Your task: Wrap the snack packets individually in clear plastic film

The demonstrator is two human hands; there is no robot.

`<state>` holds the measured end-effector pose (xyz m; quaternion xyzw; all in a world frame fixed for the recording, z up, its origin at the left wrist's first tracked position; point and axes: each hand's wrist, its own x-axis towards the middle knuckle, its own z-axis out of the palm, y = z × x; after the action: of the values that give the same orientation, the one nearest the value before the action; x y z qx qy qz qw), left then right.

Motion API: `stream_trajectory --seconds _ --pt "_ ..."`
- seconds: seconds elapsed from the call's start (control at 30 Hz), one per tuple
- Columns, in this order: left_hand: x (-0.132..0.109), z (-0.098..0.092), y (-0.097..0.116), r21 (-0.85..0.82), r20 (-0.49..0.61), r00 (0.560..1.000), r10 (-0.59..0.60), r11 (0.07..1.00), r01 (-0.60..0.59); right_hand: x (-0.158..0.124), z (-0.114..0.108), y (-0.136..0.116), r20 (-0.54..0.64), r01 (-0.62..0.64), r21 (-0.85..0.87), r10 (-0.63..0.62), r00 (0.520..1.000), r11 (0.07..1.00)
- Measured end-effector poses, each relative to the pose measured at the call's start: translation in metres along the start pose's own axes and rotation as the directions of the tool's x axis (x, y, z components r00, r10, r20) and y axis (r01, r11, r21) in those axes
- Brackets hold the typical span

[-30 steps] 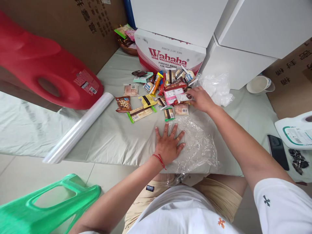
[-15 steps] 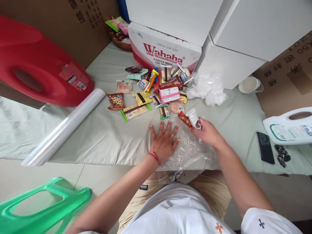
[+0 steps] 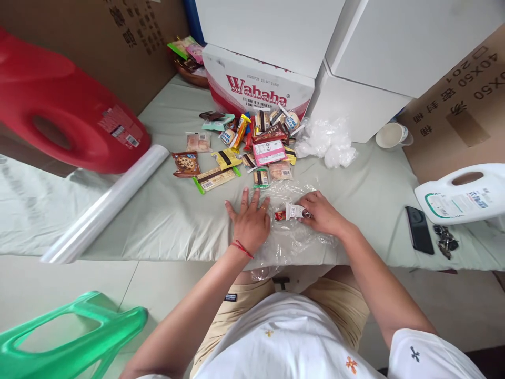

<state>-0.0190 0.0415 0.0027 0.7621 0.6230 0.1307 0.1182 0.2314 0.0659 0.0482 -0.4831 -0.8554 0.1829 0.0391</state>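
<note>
A sheet of clear plastic film (image 3: 284, 247) lies wrinkled at the table's front edge. My left hand (image 3: 251, 223) rests on its left side, palm down with fingers spread. Over the film, my right hand (image 3: 320, 211) grips a white-wrapped snack (image 3: 294, 211); a red-wrapped snack (image 3: 280, 215) pokes out at its left end. Just beyond my hands sits a pile of packaged snacks, among them a pink-labelled packet (image 3: 269, 152), a yellow packet (image 3: 226, 158), a brown cookie packet (image 3: 186, 164) and a long green-ended packet (image 3: 216, 179).
A roll of plastic film (image 3: 106, 202) and a red jug (image 3: 74, 110) stand left. Behind are a Wahaha box (image 3: 256, 84) and crumpled white plastic (image 3: 327, 142). To the right are a paper cup (image 3: 390, 136), phone (image 3: 418, 230), keys (image 3: 445, 241) and white jug (image 3: 465, 197).
My right hand has brought the white and red snacks down onto the film, nearer the table's front edge. My left hand stays spread on the film's left side.
</note>
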Motion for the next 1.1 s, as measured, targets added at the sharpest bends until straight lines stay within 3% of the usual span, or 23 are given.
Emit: stream_trajectory --seconds 0.13,0.4,0.8,1.1 --pt "0.001 0.002 0.000 -0.001 0.011 1.000 0.028 1.000 -0.028 -0.001 -0.007 -0.003 -0.098 0.034 0.046 -0.029 0.995 0.998" --pt "-0.004 0.001 -0.003 0.023 -0.046 0.999 0.022 1.000 -0.021 0.029 -0.006 -0.018 0.054 0.095 -0.041 -0.093 0.994 0.995" --pt "-0.009 -0.003 -0.019 0.036 -0.010 0.997 0.081 0.996 -0.081 0.020 0.009 -0.026 -0.017 0.177 -0.042 -0.178 0.984 0.983" --pt "-0.008 -0.004 -0.018 0.039 0.007 0.998 0.065 0.997 -0.066 0.021 0.001 -0.023 0.083 0.053 -0.118 -0.043 0.996 0.992"
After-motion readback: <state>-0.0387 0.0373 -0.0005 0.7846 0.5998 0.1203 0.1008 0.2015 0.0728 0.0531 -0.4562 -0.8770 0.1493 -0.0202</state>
